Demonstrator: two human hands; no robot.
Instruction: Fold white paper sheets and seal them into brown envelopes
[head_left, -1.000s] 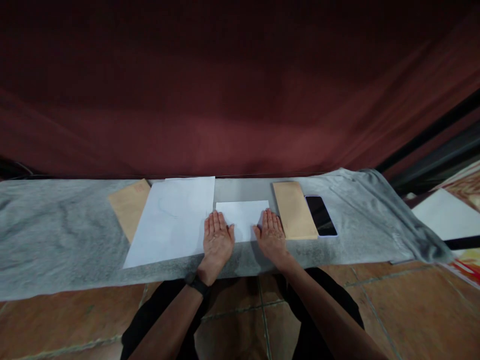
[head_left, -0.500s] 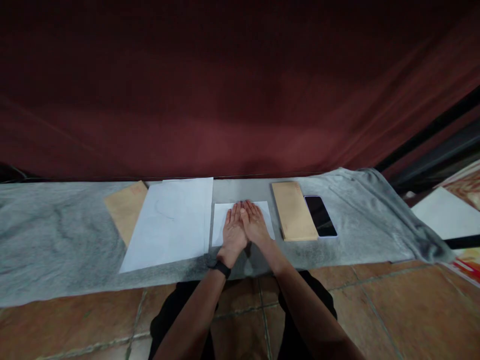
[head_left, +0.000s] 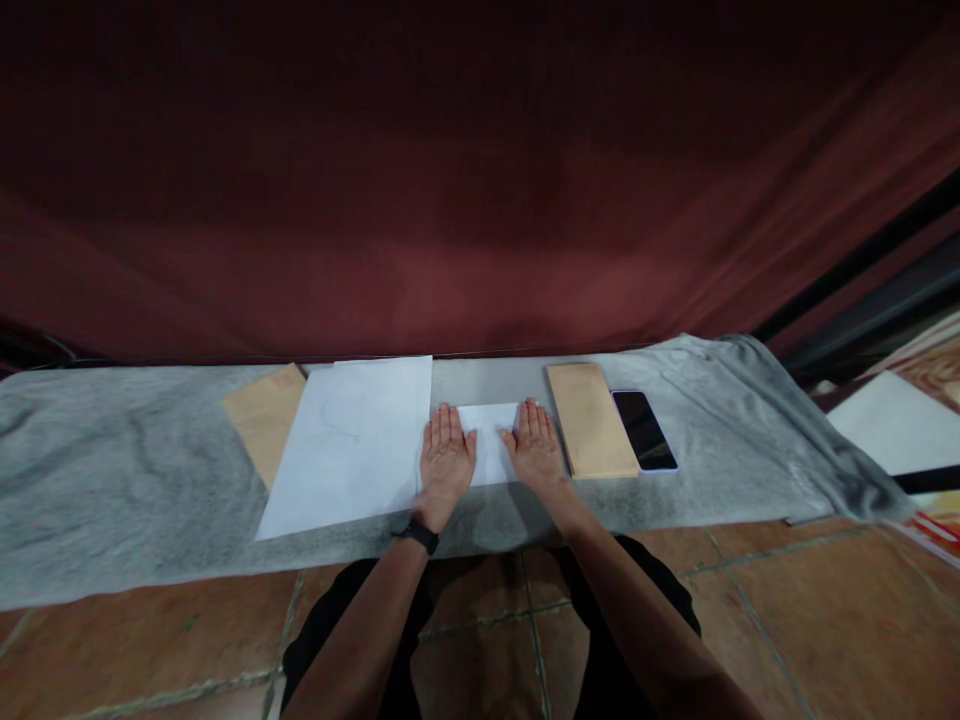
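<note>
A folded white sheet of paper (head_left: 488, 455) lies on the grey cloth in front of me, partly covered by both hands. My left hand (head_left: 447, 458) rests flat on its left end, fingers stretched out, with a dark band on the wrist. On the right end of the sheet my right hand (head_left: 537, 450) lies flat as well, fingers extended and thumb pointing inward. Just left of my left hand is a stack of large white paper (head_left: 360, 440) with a faint curved mark. To the right of my right hand sits a stack of brown envelopes (head_left: 592, 420).
A phone (head_left: 643, 430) with a dark screen lies right of the envelopes. Another brown envelope (head_left: 262, 415) is partly under the white stack. Grey cloth (head_left: 112, 480) covers the long narrow surface, and a dark red curtain (head_left: 480, 200) hangs behind it.
My hands were together over the middle of the folded paper; now they have slid apart to its left and right ends. The middle of the sheet shows between them.
</note>
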